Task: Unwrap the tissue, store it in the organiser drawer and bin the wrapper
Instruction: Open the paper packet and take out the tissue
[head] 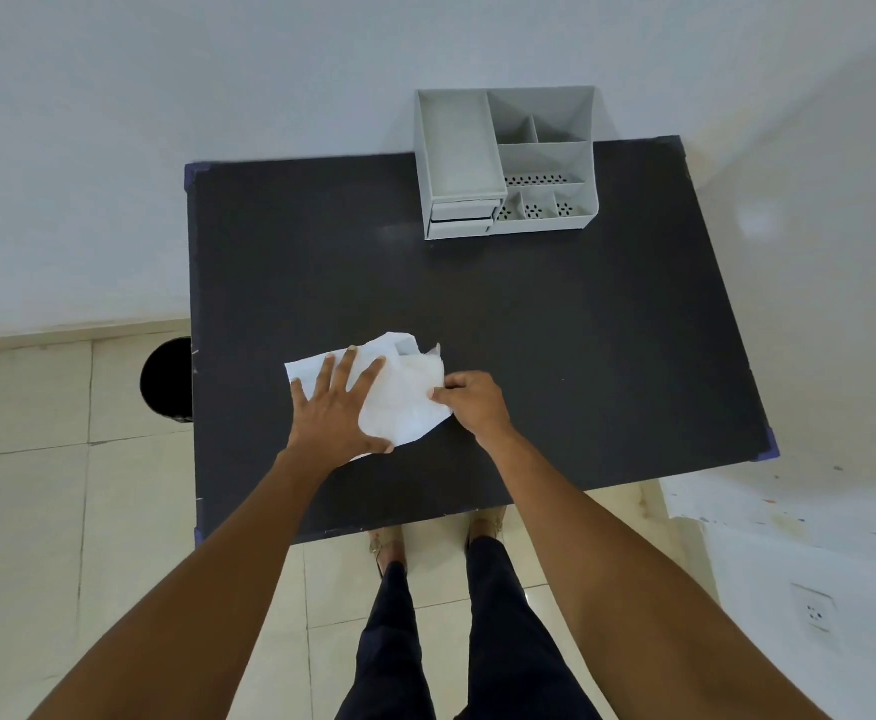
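A white tissue (405, 402) lies crumpled on a flat white wrapper (308, 370) near the front middle of the dark table (555, 330). My left hand (334, 407) rests flat on the wrapper's left part, fingers spread. My right hand (469, 400) pinches the tissue's right edge between thumb and fingers. A grey organiser (508, 163) stands at the table's back edge; its two small drawers (462, 218) at the front left look pushed in.
A black round bin (166, 381) stands on the tiled floor just left of the table. White walls run behind and to the right. My legs and feet are below the table's front edge.
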